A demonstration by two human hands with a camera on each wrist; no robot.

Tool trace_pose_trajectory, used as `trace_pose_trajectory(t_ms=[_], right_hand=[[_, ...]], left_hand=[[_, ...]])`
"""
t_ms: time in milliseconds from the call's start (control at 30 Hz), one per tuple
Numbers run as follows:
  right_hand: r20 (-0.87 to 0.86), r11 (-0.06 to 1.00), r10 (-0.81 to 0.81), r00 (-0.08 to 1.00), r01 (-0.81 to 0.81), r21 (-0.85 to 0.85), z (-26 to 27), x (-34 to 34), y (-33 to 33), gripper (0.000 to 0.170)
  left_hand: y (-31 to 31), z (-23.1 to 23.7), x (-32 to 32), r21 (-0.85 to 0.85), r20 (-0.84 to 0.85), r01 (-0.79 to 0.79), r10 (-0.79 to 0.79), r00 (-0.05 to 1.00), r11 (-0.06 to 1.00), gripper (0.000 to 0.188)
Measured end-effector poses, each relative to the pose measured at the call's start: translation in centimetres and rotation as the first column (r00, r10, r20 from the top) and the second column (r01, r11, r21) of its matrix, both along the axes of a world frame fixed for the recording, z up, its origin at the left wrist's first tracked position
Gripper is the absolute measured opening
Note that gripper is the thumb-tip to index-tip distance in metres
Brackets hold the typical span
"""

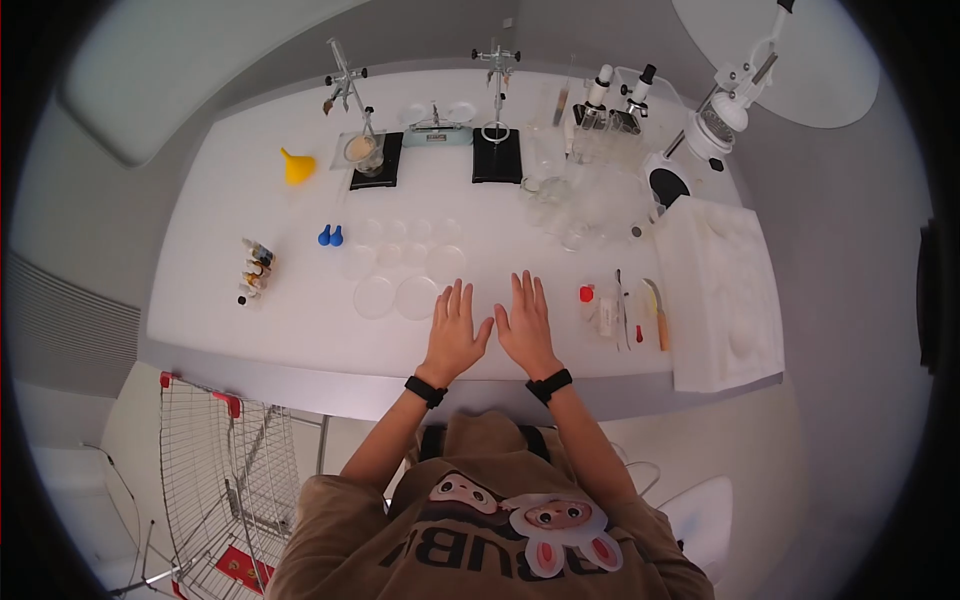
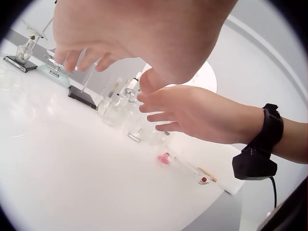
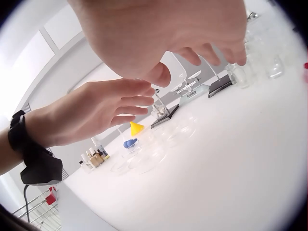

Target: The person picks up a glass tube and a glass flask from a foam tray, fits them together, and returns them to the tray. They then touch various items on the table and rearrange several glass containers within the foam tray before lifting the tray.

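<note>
Left hand [image 1: 455, 335] and right hand [image 1: 526, 333] empty, fingers straight, slightly spread; clear, round, shallow dish [image 1: 416, 298] on white bench [image 1: 210, 320] just beside left fingers, likely light, slippery, brittle, best taken by rim.

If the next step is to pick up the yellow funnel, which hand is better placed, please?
Probably the left hand. The yellow funnel lies on the left side, nearer to this hand, which is open and empty. The right hand is open too, but would likely reach across the left.
</note>
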State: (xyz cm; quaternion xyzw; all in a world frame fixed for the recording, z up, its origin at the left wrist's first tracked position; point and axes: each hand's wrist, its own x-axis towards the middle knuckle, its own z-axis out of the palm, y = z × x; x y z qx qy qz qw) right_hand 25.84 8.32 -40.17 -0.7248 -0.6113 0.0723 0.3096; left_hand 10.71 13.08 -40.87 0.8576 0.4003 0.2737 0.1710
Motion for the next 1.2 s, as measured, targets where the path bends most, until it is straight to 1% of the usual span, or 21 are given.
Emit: trace_pose_trajectory(t_ms=[67,167,233,367,433,467,533,633,767,833,1033,1167,1200], right_hand=[[0.004,1.0,-0.003,1.0,0.003,0.009,0.2,0.0,0.0,0.059],[0.039,1.0,0.016,0.999,-0.016,0.011,0.5,0.2,0.0,0.059],[0.049,0.999,0.021,0.999,-0.023,0.028,0.9,0.2,-0.2,0.058],[0.043,0.999,0.032,0.999,-0.033,0.013,0.8,0.4,-0.5,0.057],[0.053,0.999,0.028,0.998,-0.031,0.041,0.8,0.4,-0.7,0.057],[0.046,0.999,0.028,0.999,-0.029,0.021,0.6,0.3,-1.3,0.057],[0.1,0.996,0.073,0.992,-0.078,0.039,1.2,0.6,-0.6,0.056],[0.137,0.995,0.096,0.986,-0.098,0.014,2.0,0.6,-0.6,0.056],[0.099,0.996,0.092,0.991,-0.092,-0.007,2.2,0.3,-0.7,0.056],[0.072,0.996,0.094,0.993,-0.094,0.0,2.2,0.0,-0.9,0.056],[0.095,0.993,0.116,0.989,-0.117,-0.001,2.8,-0.4,-0.1,0.056],[0.102,0.993,0.117,0.988,-0.119,0.014,3.0,-0.6,0.4,0.056],[0.081,0.993,0.119,0.99,-0.121,0.014,3.0,-0.7,0.4,0.056]], left_hand=[[-0.1,0.2,0.0,0.016,0.015,0.017,-0.017,1.0,1.0,0.067],[-0.2,0.5,0.1,0.015,-0.031,0.001,-0.001,1.0,1.0,0.066],[0.0,0.6,0.1,0.072,-0.002,0.032,-0.032,0.999,0.997,0.065],[0.4,1.0,0.4,0.052,-0.008,0.01,-0.01,1.0,0.999,0.064],[0.6,0.7,0.3,0.081,-0.015,0.062,-0.061,0.998,0.995,0.063],[0.1,0.8,0.0,0.061,-0.021,0.063,-0.062,0.998,0.996,0.063],[0.9,2.1,0.0,0.093,-0.008,0.065,-0.065,0.998,0.994,0.062],[1.1,2.4,-0.3,0.128,-0.003,0.04,-0.04,0.999,0.991,0.061],[0.8,2.2,-0.3,0.101,-0.002,0.019,-0.019,1.0,0.995,0.061],[0.4,2.4,-0.4,0.076,0.034,0.02,-0.022,0.999,0.997,0.061],[0.5,2.5,-0.8,0.079,-0.027,-0.013,0.016,1.0,0.997,0.061],[0.7,3.1,-1.1,0.074,-0.02,-0.02,0.021,1.0,0.997,0.06],[0.9,3.2,-1.1,0.071,-0.022,-0.016,0.018,1.0,0.997,0.06]])
